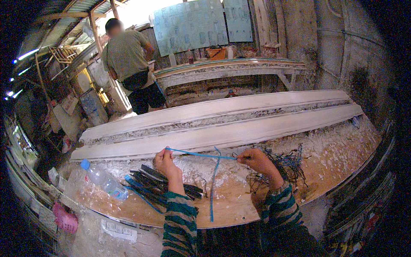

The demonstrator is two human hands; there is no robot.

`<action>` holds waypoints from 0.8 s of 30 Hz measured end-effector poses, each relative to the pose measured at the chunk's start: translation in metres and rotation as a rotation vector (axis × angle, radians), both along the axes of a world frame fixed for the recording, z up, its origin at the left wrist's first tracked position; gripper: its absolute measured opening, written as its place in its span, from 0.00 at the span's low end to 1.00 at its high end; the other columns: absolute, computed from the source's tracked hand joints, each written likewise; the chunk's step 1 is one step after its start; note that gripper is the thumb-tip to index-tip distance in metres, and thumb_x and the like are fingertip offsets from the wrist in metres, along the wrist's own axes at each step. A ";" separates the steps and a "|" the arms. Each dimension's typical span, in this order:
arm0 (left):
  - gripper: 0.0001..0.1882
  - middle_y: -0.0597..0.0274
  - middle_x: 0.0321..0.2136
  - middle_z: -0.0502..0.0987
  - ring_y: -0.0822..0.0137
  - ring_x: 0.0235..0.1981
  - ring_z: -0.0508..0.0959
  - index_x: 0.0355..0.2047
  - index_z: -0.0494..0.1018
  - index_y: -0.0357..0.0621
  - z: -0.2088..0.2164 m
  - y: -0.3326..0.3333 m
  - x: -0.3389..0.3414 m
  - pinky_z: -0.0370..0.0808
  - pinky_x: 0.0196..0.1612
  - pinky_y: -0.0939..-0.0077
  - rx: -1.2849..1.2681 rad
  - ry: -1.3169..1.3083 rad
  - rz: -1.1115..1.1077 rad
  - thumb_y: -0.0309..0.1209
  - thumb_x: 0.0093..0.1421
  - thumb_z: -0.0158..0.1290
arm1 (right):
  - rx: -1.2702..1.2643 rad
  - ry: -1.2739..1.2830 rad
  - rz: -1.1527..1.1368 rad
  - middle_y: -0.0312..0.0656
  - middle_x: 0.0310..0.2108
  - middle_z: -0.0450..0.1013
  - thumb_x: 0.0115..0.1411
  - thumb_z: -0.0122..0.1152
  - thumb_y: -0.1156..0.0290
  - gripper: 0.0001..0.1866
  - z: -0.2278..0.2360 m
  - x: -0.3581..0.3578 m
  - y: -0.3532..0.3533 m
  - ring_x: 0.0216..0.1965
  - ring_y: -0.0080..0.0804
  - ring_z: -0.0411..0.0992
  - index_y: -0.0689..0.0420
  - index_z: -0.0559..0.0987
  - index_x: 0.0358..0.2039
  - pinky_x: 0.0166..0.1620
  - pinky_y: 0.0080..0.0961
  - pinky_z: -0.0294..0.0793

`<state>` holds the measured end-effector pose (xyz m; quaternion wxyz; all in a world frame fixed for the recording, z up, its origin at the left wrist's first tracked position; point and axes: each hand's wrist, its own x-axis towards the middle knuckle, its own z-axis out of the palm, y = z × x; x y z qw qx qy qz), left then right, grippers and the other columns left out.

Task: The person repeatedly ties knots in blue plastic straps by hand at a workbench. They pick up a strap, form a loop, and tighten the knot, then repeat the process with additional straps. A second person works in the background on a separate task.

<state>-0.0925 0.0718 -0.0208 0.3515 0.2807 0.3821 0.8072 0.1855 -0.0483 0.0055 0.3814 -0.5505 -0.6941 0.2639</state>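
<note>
My left hand [165, 162] and my right hand [256, 160] each pinch one end of a thin blue strap [201, 154], held taut between them above the workbench [231, 205]. A second blue strap [212, 188] crosses it near the middle and hangs down toward me. A bundle of dark flat strips [160, 183] lies just left of my left forearm. A tangle of dark thin cords [287, 166] lies right of my right hand.
A clear plastic bottle [102, 179] with a blue cap lies at the bench's left end. Two long white plaster mouldings [222, 128] run across the bench beyond my hands. Another person [130, 64] stands at the back left, beside a second bench [231, 68].
</note>
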 end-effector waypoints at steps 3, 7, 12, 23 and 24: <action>0.04 0.65 0.18 0.69 0.78 0.17 0.65 0.24 0.68 0.39 0.000 0.000 0.000 0.61 0.20 0.88 0.018 -0.011 0.014 0.21 0.48 0.52 | 0.049 0.194 -0.009 0.34 0.20 0.71 0.48 0.59 0.70 0.07 -0.002 -0.001 0.002 0.23 0.18 0.65 0.61 0.76 0.24 0.28 0.18 0.65; 0.04 0.65 0.18 0.69 0.78 0.17 0.65 0.25 0.68 0.39 -0.001 0.001 -0.001 0.61 0.19 0.88 0.037 -0.029 -0.013 0.21 0.48 0.52 | 0.087 0.398 -0.030 0.31 0.21 0.71 0.47 0.60 0.72 0.05 -0.005 -0.002 0.007 0.24 0.17 0.65 0.61 0.76 0.21 0.30 0.18 0.65; 0.04 0.64 0.20 0.70 0.78 0.18 0.66 0.26 0.68 0.37 -0.004 0.004 -0.004 0.62 0.19 0.88 0.023 -0.075 -0.012 0.20 0.48 0.51 | 0.024 0.369 -0.047 0.32 0.21 0.71 0.45 0.59 0.74 0.05 0.000 -0.004 0.004 0.25 0.17 0.66 0.61 0.77 0.25 0.32 0.17 0.65; 0.06 0.61 0.25 0.70 0.75 0.22 0.69 0.29 0.66 0.36 -0.011 0.009 -0.011 0.64 0.20 0.87 0.059 -0.175 -0.057 0.20 0.49 0.51 | 0.085 0.308 -0.110 0.36 0.23 0.74 0.43 0.61 0.76 0.09 0.003 -0.013 0.003 0.26 0.21 0.69 0.60 0.78 0.29 0.30 0.16 0.67; 0.06 0.61 0.25 0.70 0.75 0.22 0.69 0.29 0.66 0.36 -0.011 0.008 -0.011 0.64 0.20 0.87 0.052 -0.173 -0.058 0.21 0.49 0.51 | 0.118 0.259 -0.154 0.37 0.23 0.74 0.44 0.61 0.76 0.09 0.000 -0.013 0.005 0.26 0.21 0.69 0.60 0.78 0.29 0.31 0.16 0.68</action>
